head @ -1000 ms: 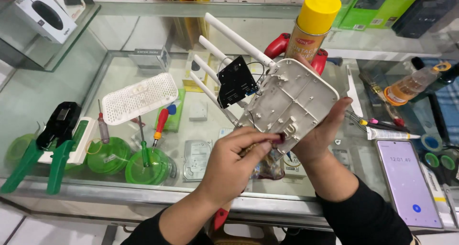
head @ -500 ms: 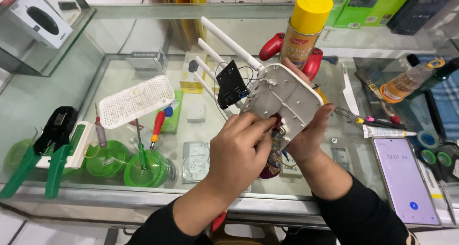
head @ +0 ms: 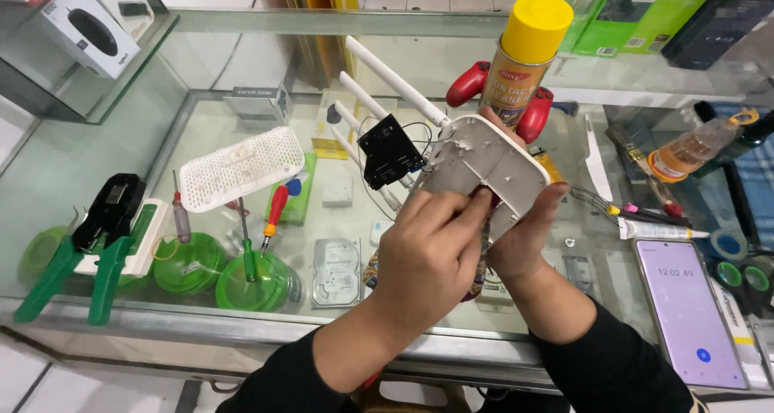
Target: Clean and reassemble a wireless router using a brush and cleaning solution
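The right hand (head: 524, 240) grips the white router shell (head: 492, 171) from beneath; the left hand (head: 427, 260) pinches closed at its edge, circuit board (head: 389, 151) dangling, calling for steady support

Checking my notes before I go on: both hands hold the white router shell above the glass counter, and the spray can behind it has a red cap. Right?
Not quite. The head view shows the spray can has a yellow cap, not red. The rest stands: the left hand and the right hand both hold the white router shell above the glass counter.
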